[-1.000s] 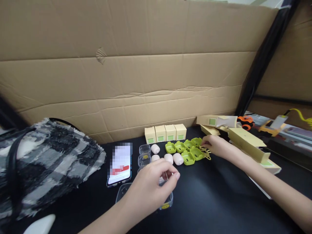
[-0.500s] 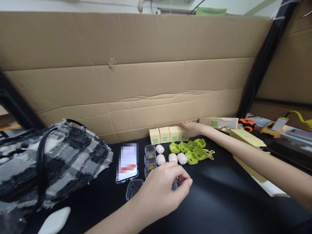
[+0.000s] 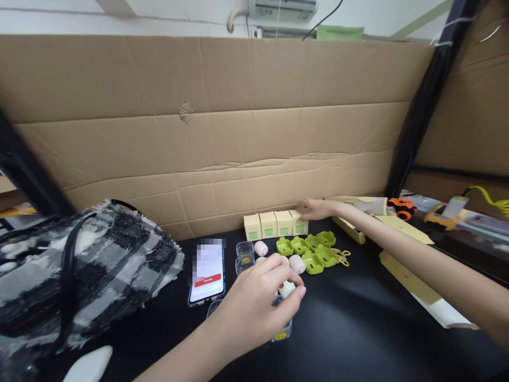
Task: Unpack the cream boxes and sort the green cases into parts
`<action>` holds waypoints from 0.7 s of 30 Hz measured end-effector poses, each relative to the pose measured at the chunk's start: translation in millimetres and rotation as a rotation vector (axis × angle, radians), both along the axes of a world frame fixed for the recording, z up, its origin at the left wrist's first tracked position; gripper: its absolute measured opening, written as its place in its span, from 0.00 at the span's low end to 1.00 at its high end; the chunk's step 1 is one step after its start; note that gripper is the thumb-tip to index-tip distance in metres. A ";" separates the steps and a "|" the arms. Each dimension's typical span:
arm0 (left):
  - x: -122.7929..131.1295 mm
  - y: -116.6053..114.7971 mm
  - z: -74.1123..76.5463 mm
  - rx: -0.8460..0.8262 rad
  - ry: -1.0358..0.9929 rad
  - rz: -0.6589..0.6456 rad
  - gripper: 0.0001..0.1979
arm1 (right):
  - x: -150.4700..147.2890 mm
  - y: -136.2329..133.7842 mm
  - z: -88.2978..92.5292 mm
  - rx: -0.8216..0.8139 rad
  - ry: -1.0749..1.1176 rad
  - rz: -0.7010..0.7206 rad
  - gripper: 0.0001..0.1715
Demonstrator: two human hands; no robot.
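Observation:
My left hand (image 3: 264, 302) hovers over the middle of the table, its thumb and index finger curled together with nothing visible at their tips. Through the loop they form I see a white rounded case (image 3: 287, 288); a clear plastic case (image 3: 281, 334) lies partly under the hand. At the back, my right hand (image 3: 319, 209) reaches to the rightmost of several small pale-yellow boxes (image 3: 299, 224) standing in a row. Its fingers are extended at the box's rear right edge; whether they press it I cannot tell. Several green frog-shaped covers (image 3: 313, 262) lie in front of the boxes.
A phone (image 3: 207, 273) with a lit screen lies left of clear cases (image 3: 245, 263). A black-and-white bag (image 3: 91, 265) and a white object (image 3: 89, 365) are at left. Pale-yellow card (image 3: 407, 276) and an orange toy (image 3: 402, 208) are at right. Cardboard (image 3: 254, 132) walls the back.
My right hand has drawn slightly to the right, uncovering more of the last yellow box. My left hand has shifted a little left, exposing a white case and clear case. The view has tilted up slightly.

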State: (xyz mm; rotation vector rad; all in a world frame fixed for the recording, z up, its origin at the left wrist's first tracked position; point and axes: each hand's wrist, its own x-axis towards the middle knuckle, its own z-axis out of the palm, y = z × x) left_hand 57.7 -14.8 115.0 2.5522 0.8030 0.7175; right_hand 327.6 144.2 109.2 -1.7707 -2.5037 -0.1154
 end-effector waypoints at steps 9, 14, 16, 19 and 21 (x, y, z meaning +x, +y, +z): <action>-3.3 8.5 -2.0 0.053 0.015 0.015 0.05 | -6.9 -29.0 18.5 0.153 0.048 0.018 0.18; -8.1 21.3 -9.8 0.166 -0.075 0.084 0.26 | -25.9 -92.7 36.0 0.307 0.190 0.125 0.27; -9.2 24.3 -12.7 0.218 -0.097 0.096 0.33 | -36.3 -119.3 27.8 0.289 0.279 0.196 0.28; -9.7 25.3 -14.3 0.221 -0.078 0.024 0.39 | -50.2 -148.5 3.4 0.195 0.497 0.342 0.26; -9.2 24.5 -13.8 0.200 -0.037 -0.033 0.35 | -56.4 -158.2 -14.0 0.194 0.586 0.407 0.24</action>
